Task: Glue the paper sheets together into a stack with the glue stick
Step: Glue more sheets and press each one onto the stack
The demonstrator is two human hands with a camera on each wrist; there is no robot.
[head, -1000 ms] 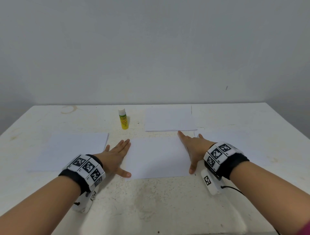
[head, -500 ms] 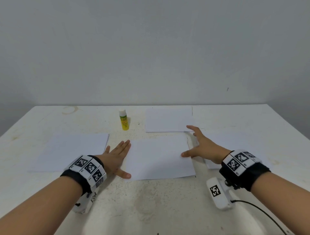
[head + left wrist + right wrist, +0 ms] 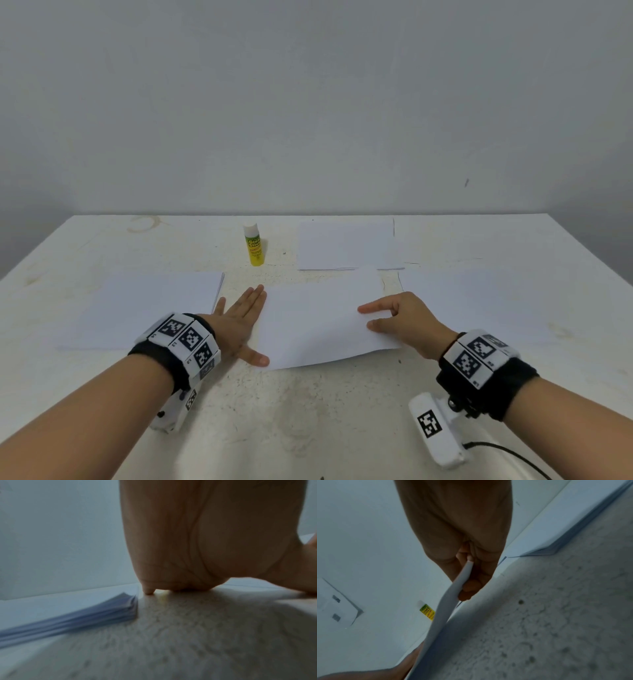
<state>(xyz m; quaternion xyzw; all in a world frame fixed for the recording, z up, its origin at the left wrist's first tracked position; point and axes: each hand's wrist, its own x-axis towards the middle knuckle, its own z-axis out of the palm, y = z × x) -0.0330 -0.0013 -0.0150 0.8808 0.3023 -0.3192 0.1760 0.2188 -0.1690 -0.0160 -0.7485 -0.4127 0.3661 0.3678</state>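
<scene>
A white paper sheet (image 3: 318, 322) lies in the middle of the table, its right edge lifted. My right hand (image 3: 397, 318) pinches that edge, with the thumb on top; the right wrist view shows the sheet (image 3: 453, 596) bent up between thumb and fingers. My left hand (image 3: 239, 322) lies flat with straight fingers on the table against the sheet's left edge. The yellow glue stick (image 3: 254, 245) with a white cap stands upright behind the sheet, untouched. A pile of paper (image 3: 147, 305) lies to the left, another (image 3: 346, 245) at the back, a third (image 3: 479, 301) to the right.
The white table (image 3: 308, 411) is worn and speckled, with bare room at the front. A grey wall (image 3: 308, 102) rises right behind its far edge. A cable (image 3: 507, 452) trails from the right wrist camera. The left pile's edge (image 3: 85, 616) shows several sheets.
My right hand lifted off the middle sheet, moved to its right edge and pinched it, raising that edge. The left hand has stayed flat in place.
</scene>
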